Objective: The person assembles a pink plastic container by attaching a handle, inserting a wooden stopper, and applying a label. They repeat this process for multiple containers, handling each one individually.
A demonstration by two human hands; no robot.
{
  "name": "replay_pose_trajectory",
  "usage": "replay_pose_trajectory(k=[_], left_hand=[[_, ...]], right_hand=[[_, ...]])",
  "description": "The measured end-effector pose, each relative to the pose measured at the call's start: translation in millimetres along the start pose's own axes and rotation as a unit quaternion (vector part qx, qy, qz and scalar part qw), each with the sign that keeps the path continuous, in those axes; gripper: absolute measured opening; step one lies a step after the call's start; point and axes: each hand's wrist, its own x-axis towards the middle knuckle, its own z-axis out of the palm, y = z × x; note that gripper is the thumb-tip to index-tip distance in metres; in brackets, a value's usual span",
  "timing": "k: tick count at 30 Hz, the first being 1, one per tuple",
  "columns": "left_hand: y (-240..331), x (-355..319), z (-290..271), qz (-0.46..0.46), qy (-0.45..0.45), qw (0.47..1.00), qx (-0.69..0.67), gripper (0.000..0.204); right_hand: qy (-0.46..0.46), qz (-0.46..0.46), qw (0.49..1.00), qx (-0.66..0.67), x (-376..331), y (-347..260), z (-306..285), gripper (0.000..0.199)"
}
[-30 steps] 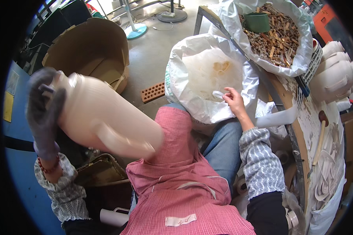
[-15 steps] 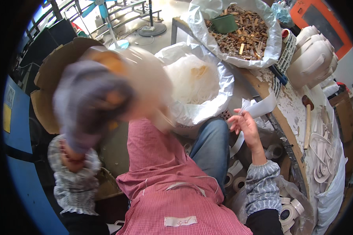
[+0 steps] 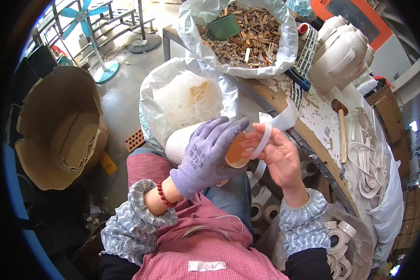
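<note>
My left hand (image 3: 209, 154), in a grey-purple glove, grips a cream plastic jug (image 3: 182, 142) held sideways over my lap, its open orange-lined mouth (image 3: 235, 154) facing right. My bare right hand (image 3: 277, 156) pinches a thin white plastic ring (image 3: 262, 140) right at that mouth, touching the rim. A white sack (image 3: 170, 88) of more white rings stands open just beyond the jug. I wear a pink apron and patterned sleeve covers.
A workbench (image 3: 312, 116) on the right carries a sack of brown scrap pieces (image 3: 247, 32), cream jugs (image 3: 340, 51), a wooden mallet (image 3: 341, 128) and white strips. A cardboard drum (image 3: 60, 126) lies left. A bag of white caps (image 3: 338, 235) sits by my right knee. A fan (image 3: 86, 16) stands behind.
The jug swung from my raised left hand down in front of me. My right hand left the ring sack and now holds a white ring at the jug's mouth.
</note>
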Motion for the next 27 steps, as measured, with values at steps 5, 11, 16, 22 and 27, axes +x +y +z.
replay_pose_trajectory(k=[5,11,16,22,27], left_hand=[[-10.2,-4.7,3.5,-0.011,-0.009,0.999,-0.046,0.091],[-17.1,-8.1,2.6,0.001,-0.027,0.996,-0.086,0.098],[-18.5,-11.7,4.8,0.022,-0.017,0.997,-0.073,0.086],[-28.7,-3.6,-9.1,0.091,-0.140,0.983,-0.077,0.072],[-38.0,5.4,-16.1,0.209,-0.243,0.946,-0.055,0.067]], right_hand=[[0.047,-0.035,0.962,-0.266,3.1,22.7,18.9,0.020],[-0.069,-0.095,0.819,-0.561,8.7,22.3,19.9,0.017],[-0.048,-0.101,0.779,-0.617,12.2,28.9,29.3,0.030],[-0.096,-0.061,0.751,-0.650,5.0,37.8,12.7,0.005],[-0.291,0.002,0.824,-0.487,3.0,3.1,-5.8,0.007]])
